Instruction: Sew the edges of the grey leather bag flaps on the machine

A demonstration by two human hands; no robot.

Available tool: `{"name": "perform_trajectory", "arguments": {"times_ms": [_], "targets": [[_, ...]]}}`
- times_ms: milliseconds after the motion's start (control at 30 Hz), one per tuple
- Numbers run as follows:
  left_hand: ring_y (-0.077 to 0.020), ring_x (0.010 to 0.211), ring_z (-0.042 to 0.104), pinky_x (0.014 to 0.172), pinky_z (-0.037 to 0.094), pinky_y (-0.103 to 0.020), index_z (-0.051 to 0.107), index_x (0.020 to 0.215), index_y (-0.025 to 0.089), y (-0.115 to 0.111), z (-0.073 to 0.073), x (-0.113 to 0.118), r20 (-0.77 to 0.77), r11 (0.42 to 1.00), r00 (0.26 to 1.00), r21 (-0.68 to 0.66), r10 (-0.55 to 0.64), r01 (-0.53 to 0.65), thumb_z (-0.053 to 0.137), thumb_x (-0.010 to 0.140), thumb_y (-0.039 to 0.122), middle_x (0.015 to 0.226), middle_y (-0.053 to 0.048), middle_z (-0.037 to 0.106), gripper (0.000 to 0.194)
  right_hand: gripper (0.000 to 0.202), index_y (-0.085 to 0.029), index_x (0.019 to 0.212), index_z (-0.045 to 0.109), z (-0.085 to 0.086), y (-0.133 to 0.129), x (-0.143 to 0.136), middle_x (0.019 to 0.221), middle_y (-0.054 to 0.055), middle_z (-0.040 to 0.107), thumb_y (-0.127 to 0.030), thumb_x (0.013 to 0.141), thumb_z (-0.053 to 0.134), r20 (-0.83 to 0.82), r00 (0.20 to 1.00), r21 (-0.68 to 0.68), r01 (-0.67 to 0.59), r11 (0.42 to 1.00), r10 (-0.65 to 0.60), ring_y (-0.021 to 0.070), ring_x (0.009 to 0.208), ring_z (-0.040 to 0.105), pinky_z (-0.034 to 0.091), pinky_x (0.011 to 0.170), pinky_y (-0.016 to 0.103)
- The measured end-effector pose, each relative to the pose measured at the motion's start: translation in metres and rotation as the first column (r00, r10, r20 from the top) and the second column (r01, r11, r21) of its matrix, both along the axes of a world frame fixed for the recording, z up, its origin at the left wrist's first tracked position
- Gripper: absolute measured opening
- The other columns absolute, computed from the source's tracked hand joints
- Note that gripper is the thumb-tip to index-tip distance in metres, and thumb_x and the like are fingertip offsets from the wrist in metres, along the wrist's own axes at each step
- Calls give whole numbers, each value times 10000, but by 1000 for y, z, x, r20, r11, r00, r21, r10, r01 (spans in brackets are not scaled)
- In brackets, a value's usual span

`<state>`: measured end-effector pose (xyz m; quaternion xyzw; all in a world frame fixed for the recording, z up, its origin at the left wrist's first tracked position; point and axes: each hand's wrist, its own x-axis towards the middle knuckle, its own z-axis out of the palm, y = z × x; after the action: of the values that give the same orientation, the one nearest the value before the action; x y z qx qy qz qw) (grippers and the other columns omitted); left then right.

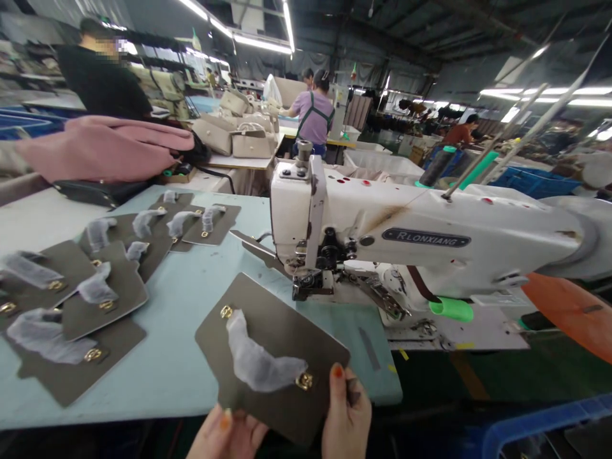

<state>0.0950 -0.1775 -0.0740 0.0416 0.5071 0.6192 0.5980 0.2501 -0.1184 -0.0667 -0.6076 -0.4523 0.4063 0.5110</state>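
Pinching the panel (287,338) at its right, the right fingers (338,386) hold it by the worktop (176,325); left fingers (222,424) meet its near edge, grip unclear. Likely light, stiffish: take edges, sparing the handle (261,368).

Brand name "RLONXIANG" in pale letters on the dark nameplate (427,238) of the white sewing machine (507,236)

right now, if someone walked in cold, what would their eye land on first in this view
Probably the big white sewing machine filling much of the right half. Next, at lower centre, the dark panel with a wrapped handle between gold fittings, its right edge held by the right hand, the left hand at its lower edge. Similar panels overlap on the pale blue table at left.
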Motion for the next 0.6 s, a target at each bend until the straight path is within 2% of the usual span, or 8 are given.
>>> {"name": "perform_trajectory", "arguments": {"times_ms": [67,167,300,367,467,600], "targets": [[-328,1033,647,819,569,-417,643,1079,313,8,7,11,32,993,995,-68,97,-95,771,593,534,1067,-46,719,549,468,-195,569,401,-4,-1,-17,551,-26,392,-492,929,429,82,986,88,-153,984,146,122,533,403,339,516,223],[-289,1014,661,791,582,-368,544,1215,337,28,20,8,60,970,972,-96,228,-222,777,649,407,1099,-17,708,616,463,-194,551,353,-8,6,-27,539,-39,352,-415,953,410,182,924,189,-370,910,338,103,500,369,284,498,228],[-245,899,697,716,586,-285,499,1269,302,53,27,-21,85,980,977,4,197,-198,834,588,256,1020,-1,733,761,454,-165,583,549,-6,25,-26,547,-17,458,-385,959,417,229,818,148,-565,812,528,109,520,439,302,522,232],[-221,811,709,671,580,-252,523,1251,249,66,28,-37,41,985,986,41,164,-165,848,575,260,952,-15,747,750,459,-164,633,643,-2,35,-29,554,-6,507,-392,961,418,242,774,78,-616,783,585,115,530,472,313,537,234],[-203,737,711,633,570,-237,589,1155,181,90,29,-59,-44,992,993,73,106,-102,847,589,288,880,-41,753,631,484,-174,639,682,2,48,-42,547,0,546,-401,968,409,254,742,-8,-640,768,621,118,534,498,316,550,235],[-217,740,711,658,575,-278,653,994,144,130,31,-79,-102,994,994,99,-28,38,816,638,278,897,-75,754,413,523,-175,593,677,1,68,-64,541,6,591,-413,969,401,208,793,-43,-577,816,572,121,535,529,321,552,237]]}}
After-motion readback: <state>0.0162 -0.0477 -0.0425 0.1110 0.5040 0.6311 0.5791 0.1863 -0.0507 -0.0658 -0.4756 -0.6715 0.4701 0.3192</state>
